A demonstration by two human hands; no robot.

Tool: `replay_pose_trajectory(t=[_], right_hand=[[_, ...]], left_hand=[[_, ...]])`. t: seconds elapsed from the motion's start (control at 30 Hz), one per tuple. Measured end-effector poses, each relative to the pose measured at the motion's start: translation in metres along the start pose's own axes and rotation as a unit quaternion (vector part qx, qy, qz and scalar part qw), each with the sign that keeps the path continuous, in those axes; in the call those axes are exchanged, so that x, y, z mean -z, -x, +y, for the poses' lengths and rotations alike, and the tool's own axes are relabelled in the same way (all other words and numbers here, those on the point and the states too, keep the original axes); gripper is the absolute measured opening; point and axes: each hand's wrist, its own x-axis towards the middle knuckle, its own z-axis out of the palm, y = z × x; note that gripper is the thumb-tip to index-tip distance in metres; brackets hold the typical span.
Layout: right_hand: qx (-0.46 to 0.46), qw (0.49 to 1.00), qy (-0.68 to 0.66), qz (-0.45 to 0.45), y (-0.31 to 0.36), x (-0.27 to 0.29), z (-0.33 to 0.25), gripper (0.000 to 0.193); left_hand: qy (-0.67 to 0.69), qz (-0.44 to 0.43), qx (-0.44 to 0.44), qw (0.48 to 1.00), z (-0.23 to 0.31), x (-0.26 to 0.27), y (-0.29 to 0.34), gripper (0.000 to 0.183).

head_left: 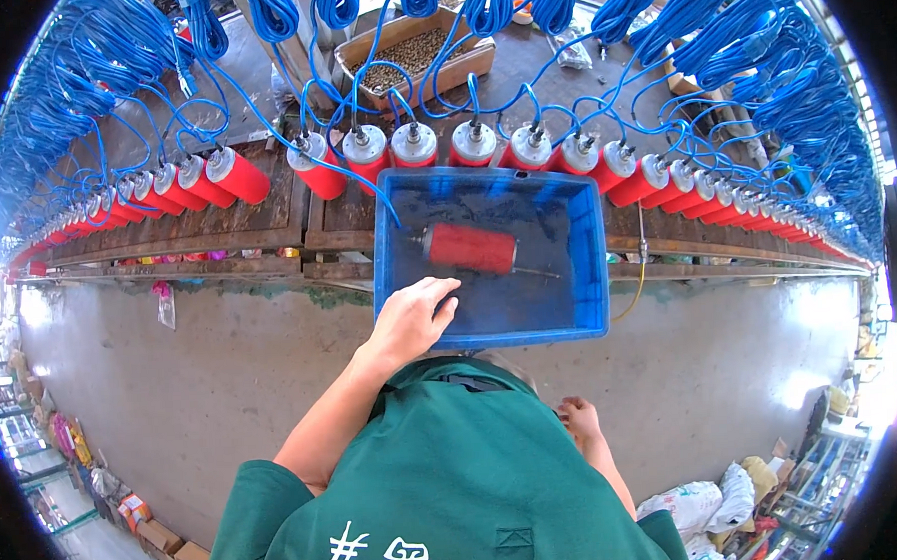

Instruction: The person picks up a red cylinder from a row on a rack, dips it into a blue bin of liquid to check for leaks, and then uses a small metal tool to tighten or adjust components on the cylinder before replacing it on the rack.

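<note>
Green shirt [437, 471] fills the lower centre of the frame. Red cylinders [475, 144] line the upper half. Blue tub [530, 311] occupies the centre. One red cylinder [473, 249] lies on its side in the tub, just above centre. Left hand [413, 319], below it: fingers loosely bent, thumb apart. Right hand [581, 421], lower right of centre: finger state cannot be told.

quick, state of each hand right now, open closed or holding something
Left hand: open, fingers loosely bent, nothing visible in its grip.
Right hand: fingers look curled, but whether it holds anything cannot be told.
</note>
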Motion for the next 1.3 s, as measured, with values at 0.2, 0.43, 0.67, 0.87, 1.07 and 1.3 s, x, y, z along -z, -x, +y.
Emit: replay_pose_trajectory(t=[0.2, 0.43, 0.67, 0.87, 1.07, 1.3], right_hand=[[0.004, 0.994, 0.108, 0.015, 0.024, -0.007, 0.026, 0.034], [-0.011, 0.994, 0.11, 0.026, 0.035, -0.013, 0.0, 0.033], [-0.007, 1.0, 0.007, 0.004, 0.011, -0.01, 0.001, 0.034], [-0.013, 1.0, 0.008, -0.003, 0.004, -0.007, 0.003, 0.033], [-0.024, 0.999, 0.031, 0.0, 0.007, -0.004, 0.01, 0.033], [-0.021, 0.998, 0.062, 0.008, 0.014, -0.007, 0.004, 0.031]], left_hand=[[-0.013, -0.017, 0.007, 1.0, 0.005, 0.002, -0.002, 0.03], [-0.019, -0.019, 0.004, 1.0, 0.005, 0.002, -0.004, 0.03], [-0.025, -0.026, -0.006, 0.999, 0.005, -0.004, -0.007, 0.03], [-0.026, -0.029, -0.008, 0.999, 0.005, -0.006, -0.006, 0.03], [-0.032, -0.038, -0.002, 0.999, 0.008, -0.005, -0.008, 0.03], [-0.041, -0.03, -0.017, 0.999, 0.007, -0.008, -0.011, 0.03]])
